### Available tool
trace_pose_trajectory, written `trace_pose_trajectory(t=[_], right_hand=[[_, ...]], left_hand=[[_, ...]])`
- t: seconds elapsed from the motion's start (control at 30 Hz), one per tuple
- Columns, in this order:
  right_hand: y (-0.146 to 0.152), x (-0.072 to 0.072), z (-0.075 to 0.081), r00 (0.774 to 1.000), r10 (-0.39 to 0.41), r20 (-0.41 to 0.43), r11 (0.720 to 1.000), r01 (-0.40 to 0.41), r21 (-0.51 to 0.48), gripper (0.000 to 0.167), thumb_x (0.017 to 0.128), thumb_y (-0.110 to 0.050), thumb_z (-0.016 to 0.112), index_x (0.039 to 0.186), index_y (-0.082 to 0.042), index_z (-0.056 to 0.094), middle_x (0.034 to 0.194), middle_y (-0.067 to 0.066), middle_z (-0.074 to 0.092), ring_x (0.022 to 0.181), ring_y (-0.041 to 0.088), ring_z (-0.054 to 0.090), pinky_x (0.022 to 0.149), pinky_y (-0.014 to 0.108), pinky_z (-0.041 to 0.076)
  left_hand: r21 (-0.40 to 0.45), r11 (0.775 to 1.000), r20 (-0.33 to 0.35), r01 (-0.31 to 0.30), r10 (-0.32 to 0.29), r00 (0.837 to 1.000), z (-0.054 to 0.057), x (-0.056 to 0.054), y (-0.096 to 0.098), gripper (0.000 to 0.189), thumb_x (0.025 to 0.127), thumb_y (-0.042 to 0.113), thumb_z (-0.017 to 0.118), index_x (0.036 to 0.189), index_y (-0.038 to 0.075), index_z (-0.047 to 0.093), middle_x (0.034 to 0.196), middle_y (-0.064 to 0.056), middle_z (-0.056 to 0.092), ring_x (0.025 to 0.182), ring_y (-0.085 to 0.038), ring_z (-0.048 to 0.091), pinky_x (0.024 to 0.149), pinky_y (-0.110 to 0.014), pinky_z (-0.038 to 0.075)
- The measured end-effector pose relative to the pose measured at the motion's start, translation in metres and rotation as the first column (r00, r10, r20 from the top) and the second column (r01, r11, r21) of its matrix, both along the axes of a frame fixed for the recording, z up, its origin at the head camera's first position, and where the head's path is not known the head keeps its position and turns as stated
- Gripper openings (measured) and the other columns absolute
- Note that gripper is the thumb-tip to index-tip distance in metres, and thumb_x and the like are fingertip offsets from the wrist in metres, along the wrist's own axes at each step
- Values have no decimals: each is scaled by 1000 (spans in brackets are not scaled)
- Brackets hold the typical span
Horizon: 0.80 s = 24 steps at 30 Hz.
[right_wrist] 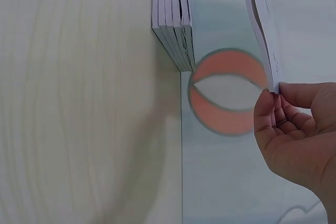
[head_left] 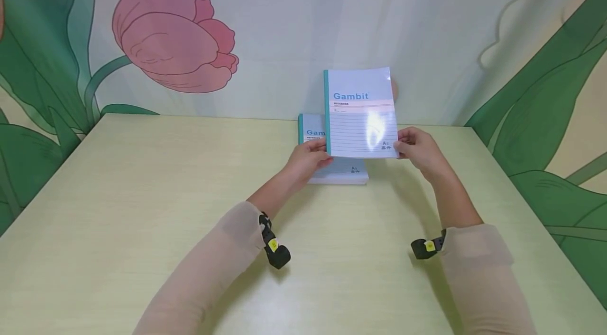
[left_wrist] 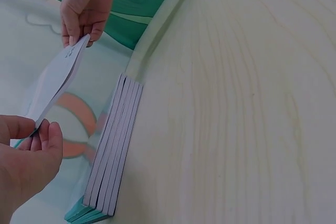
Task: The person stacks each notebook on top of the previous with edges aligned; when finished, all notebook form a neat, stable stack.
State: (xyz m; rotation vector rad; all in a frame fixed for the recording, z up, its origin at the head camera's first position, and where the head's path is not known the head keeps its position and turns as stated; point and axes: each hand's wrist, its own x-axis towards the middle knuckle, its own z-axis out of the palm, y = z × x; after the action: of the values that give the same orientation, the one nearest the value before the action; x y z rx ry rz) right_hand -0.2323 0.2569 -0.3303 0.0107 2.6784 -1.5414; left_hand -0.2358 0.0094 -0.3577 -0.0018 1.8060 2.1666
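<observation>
A notebook with a pale blue cover and teal spine is held up off the table, its front facing the head camera. My left hand pinches its lower left corner by the spine, thumb on the cover. At the lower right corner, my right hand pinches the notebook between thumb and fingers. Below and behind it lies a stack of similar notebooks, partly hidden by the raised one. Both wrist views show the stack's several page edges, with a gap between the stack and the held notebook.
The pale wooden table stretches out on both sides of the stack. Behind its back edge hangs a cloth printed with a pink flower and green leaves. A small black camera sits on each wrist.
</observation>
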Motion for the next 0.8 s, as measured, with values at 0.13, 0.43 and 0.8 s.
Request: trace_pose_trajectory(t=[0.13,0.43,0.8], right_hand=[[-3,1,1,1000,18,-11,1000,-18,-10,29,96,-3,44,120,12,41,106,20,46,93,26,49,74,18,51],[-16,1,1,998,57,-10,998,-57,2,25,94,0,45,115,12,43,102,20,48,90,26,49,70,18,51],[-24,-1,-3,997,75,9,997,-76,18,24,94,-1,45,114,12,44,102,19,49,91,26,51,71,20,52]], left_hand=[[-8,1000,-4,2,-2,1000,0,0,-3,41,93,-4,47,133,-2,45,121,-15,54,106,-24,55,87,-26,50],[8,1000,17,-25,25,1000,-8,2,-17,42,92,-8,45,134,-5,42,124,-19,51,106,-24,53,89,-29,49],[-18,1000,16,-11,11,1000,-12,4,-28,41,92,-6,47,133,-5,43,122,-18,52,108,-24,54,88,-26,49]])
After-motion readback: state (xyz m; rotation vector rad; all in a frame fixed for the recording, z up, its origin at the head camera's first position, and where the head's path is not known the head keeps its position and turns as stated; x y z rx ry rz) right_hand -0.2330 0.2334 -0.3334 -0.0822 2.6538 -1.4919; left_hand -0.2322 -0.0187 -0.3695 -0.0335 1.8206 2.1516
